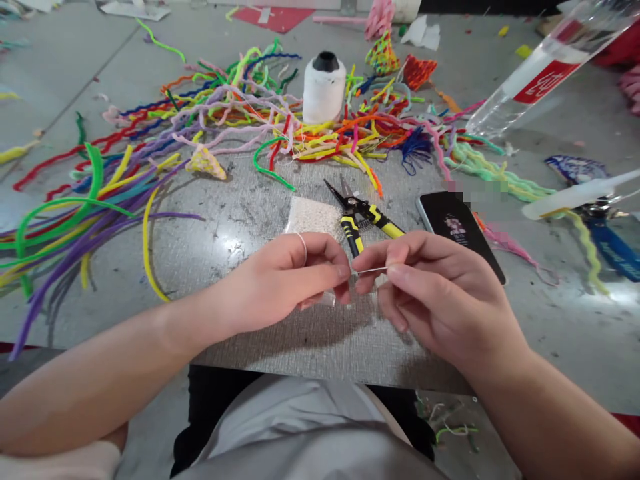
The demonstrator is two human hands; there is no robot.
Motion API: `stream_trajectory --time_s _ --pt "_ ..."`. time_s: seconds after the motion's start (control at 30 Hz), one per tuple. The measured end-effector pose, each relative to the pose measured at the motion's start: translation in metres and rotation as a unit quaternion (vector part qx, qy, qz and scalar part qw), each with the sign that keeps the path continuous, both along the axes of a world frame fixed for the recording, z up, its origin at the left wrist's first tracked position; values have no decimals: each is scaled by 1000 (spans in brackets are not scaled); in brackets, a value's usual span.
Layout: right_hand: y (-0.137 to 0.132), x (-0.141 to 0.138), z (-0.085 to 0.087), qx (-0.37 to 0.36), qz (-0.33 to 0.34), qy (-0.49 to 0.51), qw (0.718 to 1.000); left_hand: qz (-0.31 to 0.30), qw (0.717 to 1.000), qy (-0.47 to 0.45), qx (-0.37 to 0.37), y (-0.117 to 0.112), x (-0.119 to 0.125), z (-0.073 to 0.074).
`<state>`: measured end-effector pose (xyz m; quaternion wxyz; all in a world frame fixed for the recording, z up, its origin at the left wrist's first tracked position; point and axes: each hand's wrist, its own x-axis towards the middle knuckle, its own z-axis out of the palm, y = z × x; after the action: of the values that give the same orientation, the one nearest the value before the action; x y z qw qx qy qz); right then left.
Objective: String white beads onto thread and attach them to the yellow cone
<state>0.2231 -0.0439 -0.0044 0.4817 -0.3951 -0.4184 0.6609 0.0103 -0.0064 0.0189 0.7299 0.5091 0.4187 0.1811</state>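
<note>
Wire (371, 271), thin and straight, pinched between left hand (285, 283) and right hand (435, 293).

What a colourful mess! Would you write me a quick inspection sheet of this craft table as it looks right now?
Surface: grey table, scratched and speckled.
Job's things: thin wire or needle pinched between both hands; what it is exactly is too small to tell.
Clutter: pipe cleaners heaped and spread; white thread spool; yellow-handled cutters; bag of white beads; phone; clear bottle.
Grippers: left hand and right hand both pinch the wire.
Cables: nothing seen.
Surroundings: person's lap below the table edge.
</note>
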Motion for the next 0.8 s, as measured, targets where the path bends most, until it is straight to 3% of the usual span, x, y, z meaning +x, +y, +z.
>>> stream_trajectory --time_s 0.2,0.43,0.63,0.8 --pt "5 2 -6 66 -34 17 997 50 999 19 -8 -7 4 10" --pt "9 14 -8 111 -52 32 992 16 1000 15 19 -1 2 2" --pt "13 20 -12 165 -62 -27 984 14 998 38 40 -1 -1 1" --pt "17 17 -14 181 -159 -11 970 3 997 55 61 1 -3 -2"
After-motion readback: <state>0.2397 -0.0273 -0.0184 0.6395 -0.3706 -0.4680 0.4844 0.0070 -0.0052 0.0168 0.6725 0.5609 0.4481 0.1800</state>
